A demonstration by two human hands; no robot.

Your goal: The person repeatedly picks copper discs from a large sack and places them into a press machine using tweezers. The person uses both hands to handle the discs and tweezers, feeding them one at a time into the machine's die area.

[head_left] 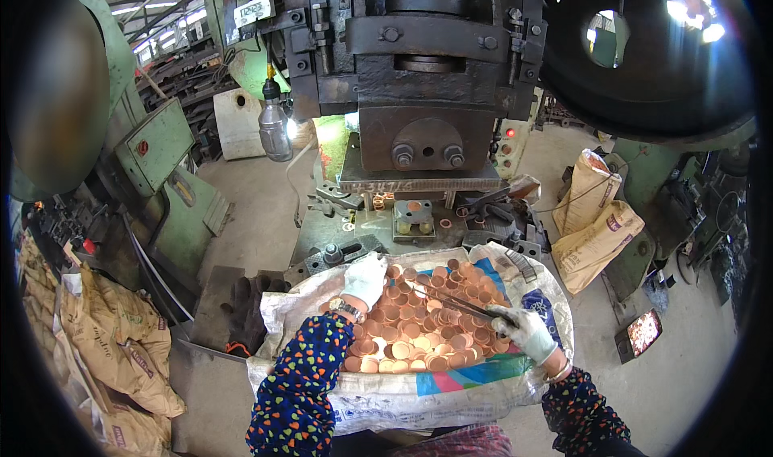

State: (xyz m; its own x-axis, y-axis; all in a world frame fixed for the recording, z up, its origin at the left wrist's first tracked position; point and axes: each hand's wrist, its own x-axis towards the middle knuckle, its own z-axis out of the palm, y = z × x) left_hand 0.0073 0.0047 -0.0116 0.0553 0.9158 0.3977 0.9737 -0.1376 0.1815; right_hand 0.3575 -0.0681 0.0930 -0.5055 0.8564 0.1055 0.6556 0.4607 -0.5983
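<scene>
Many copper-coloured round discs point(435, 328) lie heaped on a white woven sack point(378, 405) in front of me. My right hand point(523, 334), in a white glove, is closed around long dark metal tongs point(463, 304) at the right of the heap. Their tips point left over the discs. My left hand point(365, 281), also gloved, rests at the far left edge of the heap beside the sack's rim. Its fingers point away from me and are partly hidden, so I cannot tell whether they grip anything. Just beyond the sack stands a small metal die block point(415, 218) on the press bed.
A heavy press ram point(427, 135) hangs above the die. Bolted clamps point(332, 253) flank the bed, with a few copper rings around it. Paper sacks stand at right point(600, 244) and left point(121, 336). Dark gloves point(245, 304) lie left of the discs. A lamp point(275, 131) hangs nearby.
</scene>
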